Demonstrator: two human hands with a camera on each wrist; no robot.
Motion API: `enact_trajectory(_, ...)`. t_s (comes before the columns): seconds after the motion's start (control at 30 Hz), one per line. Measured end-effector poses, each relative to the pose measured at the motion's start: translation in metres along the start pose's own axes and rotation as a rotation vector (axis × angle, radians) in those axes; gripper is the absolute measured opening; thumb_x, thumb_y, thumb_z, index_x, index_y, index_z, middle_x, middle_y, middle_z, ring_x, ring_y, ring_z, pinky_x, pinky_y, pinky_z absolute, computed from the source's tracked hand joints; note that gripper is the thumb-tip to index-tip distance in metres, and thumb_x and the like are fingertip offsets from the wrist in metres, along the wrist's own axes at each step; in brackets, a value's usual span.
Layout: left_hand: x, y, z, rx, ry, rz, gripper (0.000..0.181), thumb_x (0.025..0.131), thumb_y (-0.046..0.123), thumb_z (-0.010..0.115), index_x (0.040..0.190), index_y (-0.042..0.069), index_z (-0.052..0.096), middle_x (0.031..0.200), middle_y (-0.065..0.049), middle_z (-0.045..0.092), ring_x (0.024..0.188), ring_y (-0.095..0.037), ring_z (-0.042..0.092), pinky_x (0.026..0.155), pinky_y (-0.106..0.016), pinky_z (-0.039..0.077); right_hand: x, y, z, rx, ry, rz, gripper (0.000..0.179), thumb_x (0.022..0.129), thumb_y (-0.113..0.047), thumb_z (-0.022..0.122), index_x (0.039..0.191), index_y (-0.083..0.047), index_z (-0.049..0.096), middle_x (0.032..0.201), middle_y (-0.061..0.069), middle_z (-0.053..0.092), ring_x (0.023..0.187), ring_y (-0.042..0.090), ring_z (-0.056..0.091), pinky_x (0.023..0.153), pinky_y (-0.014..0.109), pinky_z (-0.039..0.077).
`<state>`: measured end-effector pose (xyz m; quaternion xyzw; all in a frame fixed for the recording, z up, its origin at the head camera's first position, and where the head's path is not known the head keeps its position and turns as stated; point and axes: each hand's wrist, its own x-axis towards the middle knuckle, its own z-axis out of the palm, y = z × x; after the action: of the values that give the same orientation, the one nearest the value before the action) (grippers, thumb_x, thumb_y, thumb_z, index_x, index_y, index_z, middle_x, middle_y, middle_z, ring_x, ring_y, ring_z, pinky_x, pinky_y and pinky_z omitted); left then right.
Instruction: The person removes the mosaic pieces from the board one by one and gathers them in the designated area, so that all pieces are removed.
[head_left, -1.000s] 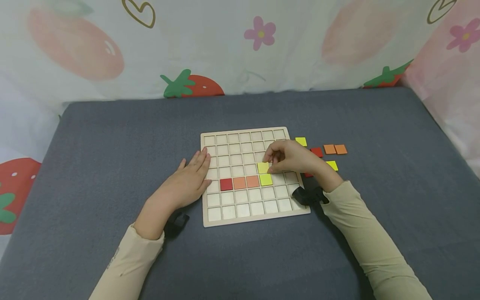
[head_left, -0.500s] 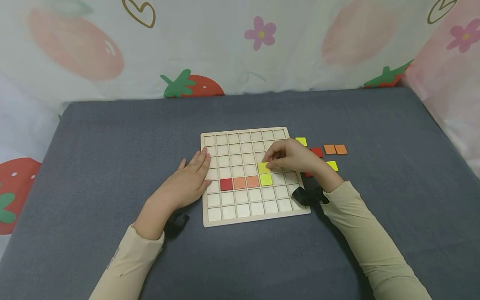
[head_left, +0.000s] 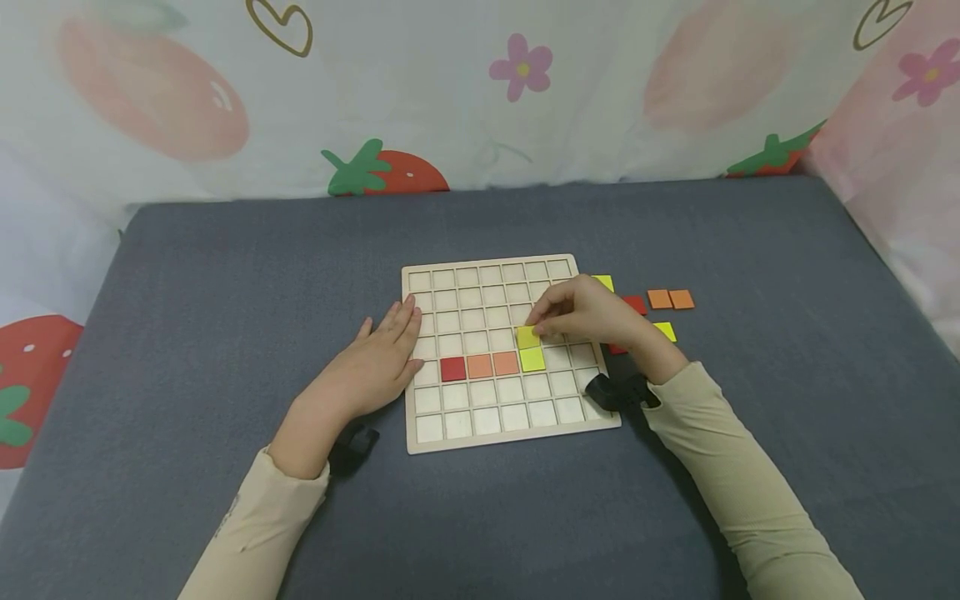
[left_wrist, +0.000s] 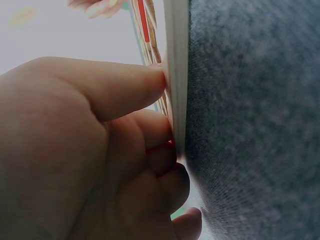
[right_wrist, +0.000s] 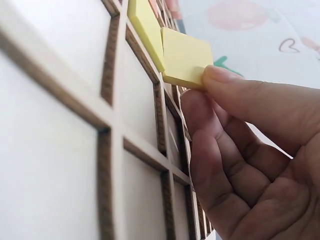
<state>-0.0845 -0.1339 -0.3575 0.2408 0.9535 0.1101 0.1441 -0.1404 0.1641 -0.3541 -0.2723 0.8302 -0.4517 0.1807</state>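
Observation:
A wooden grid board (head_left: 487, 414) lies on the table, with a red tile (head_left: 453, 369), two orange tiles (head_left: 492, 364) and a yellow tile (head_left: 532, 359) side by side in one row. Between thumb and fingers my right hand (head_left: 588, 312) pinches another yellow tile (right_wrist: 185, 57), tilted over the cell just behind the seated yellow one (right_wrist: 146, 32). My left hand (head_left: 375, 367) lies along the board's left edge with fingers extended. In the left wrist view its thumb (left_wrist: 135, 85) and fingertips touch the board's side (left_wrist: 177, 75).
Right of the board lie loose tiles: two orange ones (head_left: 670, 299), yellow ones (head_left: 664, 332) and red ones (head_left: 635, 304), some partly hidden by my right hand. A grey cloth (head_left: 247, 267) covers the table. A printed curtain (head_left: 585, 125) hangs behind.
The yellow tile in my right hand has shifted very slightly over its cell, and the fingers have moved a little with it. My left hand has stayed in place.

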Motion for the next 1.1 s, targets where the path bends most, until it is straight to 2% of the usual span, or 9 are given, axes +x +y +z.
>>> enact_trajectory(0.33,0.001,-0.001,0.001,0.011,0.004,0.011,0.062,0.100,0.023,0.045,0.146,-0.008,0.018,0.155,-0.021,0.007,0.142,-0.033,0.007,0.111,-0.056,0.013,-0.003,0.000,-0.003,0.060,0.006,0.023,0.010,0.083,-0.003,0.071,0.092,0.000,0.073,0.086,0.009,0.071,0.076,0.016,0.065,0.067,0.027,0.051)
enact_trajectory(0.8,0.001,-0.001,0.001,0.016,0.000,0.005,0.062,0.100,0.023,0.045,0.146,-0.008,0.018,0.155,-0.021,0.007,0.142,-0.033,0.007,0.110,-0.056,0.013,-0.010,0.004,-0.011,0.034,0.049,0.050,0.010,0.083,-0.006,0.071,0.092,-0.002,0.074,0.091,0.008,0.071,0.079,0.018,0.063,0.068,0.029,0.050)
enact_trajectory(1.1,0.000,-0.001,0.002,0.016,0.004,0.006,0.062,0.100,0.023,0.045,0.146,-0.008,0.019,0.155,-0.021,0.007,0.142,-0.033,0.007,0.110,-0.056,0.013,-0.016,0.005,-0.015,0.037,0.068,0.106,0.012,0.083,-0.008,0.072,0.093,-0.002,0.074,0.091,0.008,0.071,0.081,0.016,0.063,0.072,0.028,0.049)
